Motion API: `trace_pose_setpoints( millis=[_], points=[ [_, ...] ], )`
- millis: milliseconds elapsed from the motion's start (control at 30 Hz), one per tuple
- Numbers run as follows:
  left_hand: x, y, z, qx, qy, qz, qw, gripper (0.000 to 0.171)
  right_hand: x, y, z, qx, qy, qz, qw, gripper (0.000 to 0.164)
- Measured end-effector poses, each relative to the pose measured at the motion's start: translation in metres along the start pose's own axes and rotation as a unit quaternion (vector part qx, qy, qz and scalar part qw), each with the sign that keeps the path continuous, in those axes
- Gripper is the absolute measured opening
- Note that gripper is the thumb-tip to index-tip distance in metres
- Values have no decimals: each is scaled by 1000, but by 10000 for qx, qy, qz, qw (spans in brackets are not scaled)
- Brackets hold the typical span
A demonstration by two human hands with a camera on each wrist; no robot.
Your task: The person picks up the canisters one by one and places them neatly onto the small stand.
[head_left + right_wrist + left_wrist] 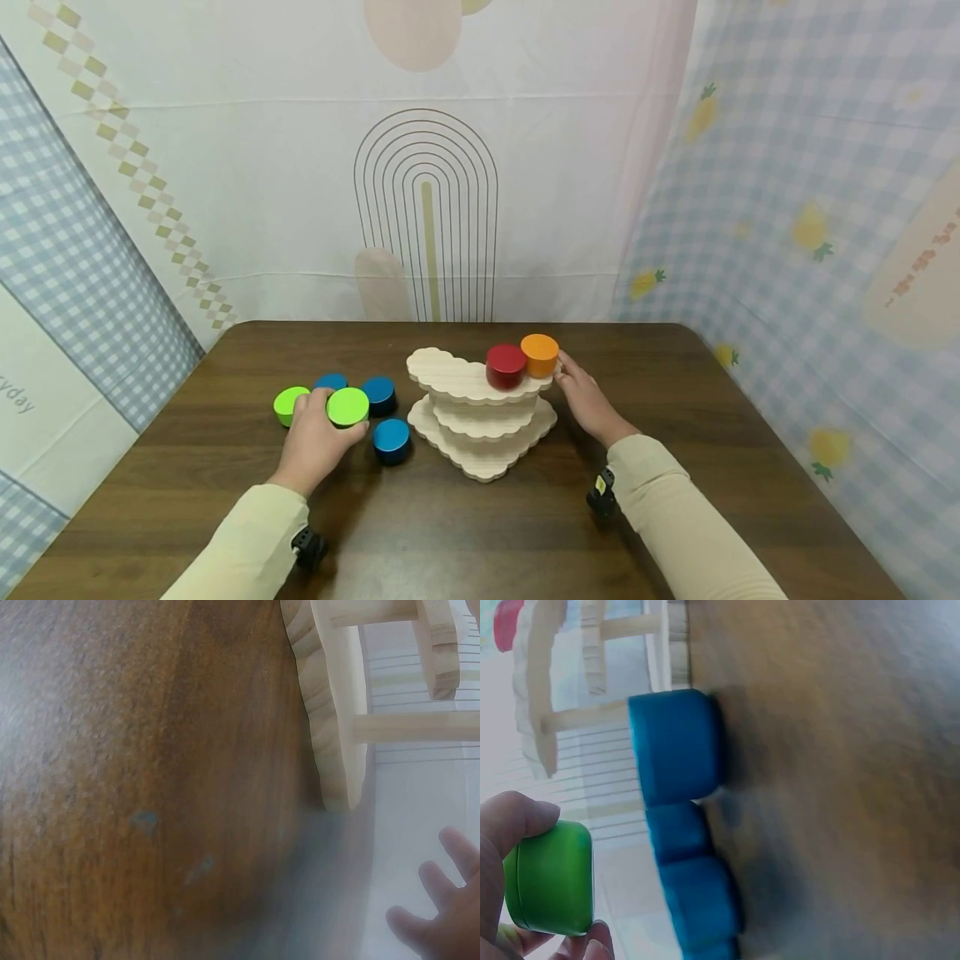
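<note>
A short green cylinder is pinched between the thumb and fingers of my left hand, raised above the table. In the left wrist view the same green cylinder has rounded edges. My right hand is at the right end of a pale wooden tiered stand, beside an orange cylinder; whether it touches either is unclear. Its visible fingers are spread in the right wrist view. A red cylinder sits next to the orange one on the stand's top tier.
Blue cylinders stand on the brown table, left of the stand. Another green cylinder is farther left, partly behind my left hand. The stand has scalloped, cloud-shaped tiers. A patterned cloth hangs behind the table.
</note>
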State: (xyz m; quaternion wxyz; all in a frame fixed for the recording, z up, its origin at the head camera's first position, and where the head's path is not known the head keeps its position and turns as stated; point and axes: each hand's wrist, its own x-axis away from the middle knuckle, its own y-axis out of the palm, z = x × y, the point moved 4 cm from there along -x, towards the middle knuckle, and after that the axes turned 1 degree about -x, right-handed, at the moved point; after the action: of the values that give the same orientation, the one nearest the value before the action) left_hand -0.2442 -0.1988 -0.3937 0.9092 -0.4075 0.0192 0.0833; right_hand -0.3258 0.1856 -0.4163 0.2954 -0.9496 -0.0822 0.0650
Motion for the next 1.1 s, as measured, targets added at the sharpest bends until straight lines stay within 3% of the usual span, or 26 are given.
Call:
trace_pose_setpoints(
  millis=[233,533,800,1100],
  points=[
    [-7,-1,19,157,161,206,9995,67,0,0,1,-22,-25,-9,10000,57],
    [-20,2,48,340,406,168,9985,65,0,1,-1,-24,1,-26,10000,57],
    [-29,13,76,582,665,-66,9961,64,0,2,0,-78,17,-53,10000,57],
    [-34,29,97,505,717,-504,9949,63,0,1,2,-11,68,-37,10000,57]
  ],
)
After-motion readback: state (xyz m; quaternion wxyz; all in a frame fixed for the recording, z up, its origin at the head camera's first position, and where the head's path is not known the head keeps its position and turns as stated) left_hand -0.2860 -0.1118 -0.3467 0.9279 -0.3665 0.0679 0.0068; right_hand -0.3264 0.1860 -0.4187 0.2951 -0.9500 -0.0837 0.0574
